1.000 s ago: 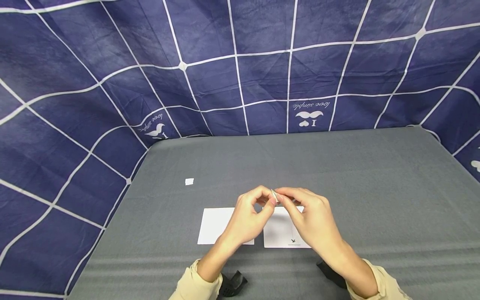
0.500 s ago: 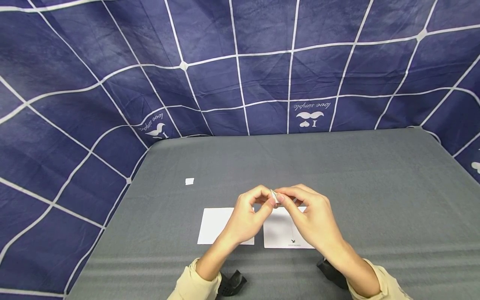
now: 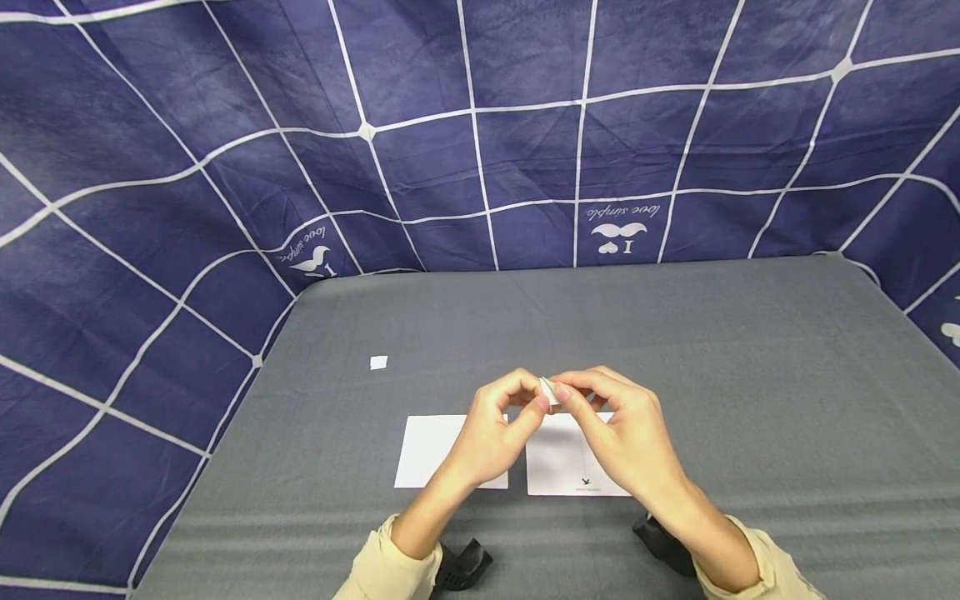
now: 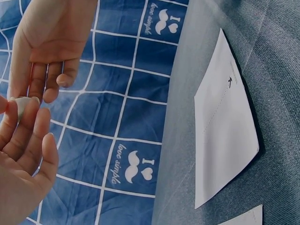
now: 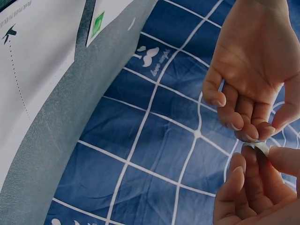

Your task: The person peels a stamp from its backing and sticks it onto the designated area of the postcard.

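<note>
Above the table, both hands meet at a small white piece of paper (image 3: 549, 391), possibly a sticker, with a folded-looking edge. My left hand (image 3: 495, 429) pinches its left side between thumb and index finger. The right hand (image 3: 630, 433) pinches the other side, also with thumb and forefinger. In the left wrist view the paper piece (image 4: 22, 107) is mostly covered by fingertips; in the right wrist view it (image 5: 258, 147) looks thin and bent. Beneath the hands lie two white cards: a plain-looking left one (image 3: 431, 450) and a right one (image 3: 555, 467) with a small bird print and dotted line.
A small white square (image 3: 378, 362) lies on the grey cloth (image 3: 675, 333) at the far left. The left card carries a green patch (image 5: 97, 23). Black straps (image 3: 463, 567) show by both wrists. A blue gridded curtain (image 3: 525, 150) closes off the back and sides.
The small white paper has been turned between the fingertips, from a thin sliver to a broader triangular face. Both hands stay almost in place, the right fingers shifting slightly.
</note>
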`<state>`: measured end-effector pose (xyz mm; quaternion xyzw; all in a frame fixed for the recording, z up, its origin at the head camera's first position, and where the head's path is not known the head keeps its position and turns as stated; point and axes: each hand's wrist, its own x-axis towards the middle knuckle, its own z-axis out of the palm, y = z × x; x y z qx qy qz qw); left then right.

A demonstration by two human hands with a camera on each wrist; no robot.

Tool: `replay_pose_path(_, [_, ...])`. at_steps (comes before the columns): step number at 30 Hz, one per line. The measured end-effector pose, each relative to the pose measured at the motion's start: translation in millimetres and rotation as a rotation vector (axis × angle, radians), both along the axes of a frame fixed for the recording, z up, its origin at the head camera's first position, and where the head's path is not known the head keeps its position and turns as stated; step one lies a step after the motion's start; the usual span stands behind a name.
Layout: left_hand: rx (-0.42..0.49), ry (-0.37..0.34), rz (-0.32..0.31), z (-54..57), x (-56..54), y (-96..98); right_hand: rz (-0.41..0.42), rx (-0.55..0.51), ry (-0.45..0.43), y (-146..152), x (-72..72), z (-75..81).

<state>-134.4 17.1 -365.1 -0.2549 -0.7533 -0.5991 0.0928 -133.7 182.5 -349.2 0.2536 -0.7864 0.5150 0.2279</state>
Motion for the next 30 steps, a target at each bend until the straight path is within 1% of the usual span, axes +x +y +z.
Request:
replay_pose_path(9, [0.003,-0.004,-0.005,-0.3,-0.2,-0.2,0.003,0.002,-0.004,0.4,-0.7,0.2])
replay_pose_path(14, [0.0,0.005,-0.008,-0.7,-0.3,0.1,0.002,0.007,0.0,1.2,-1.2,0.2])
replay_pose_path(20, [0.004,-0.001,-0.017,-2.1,-0.5,0.5,-0.022,0.018,0.001,1.9,-1.6,-0.1])
replay_pose_path(25, [-0.004,-0.015,-0.011,-1.0,0.3,1.1,-0.033,0.028,0.008,3.6,-2.5,0.3])
replay_pose_path(30, [-0.015,-0.013,-0.008,1.0,1.0,1.1,-0.041,0.029,0.004,5.0,-2.9,1.2])
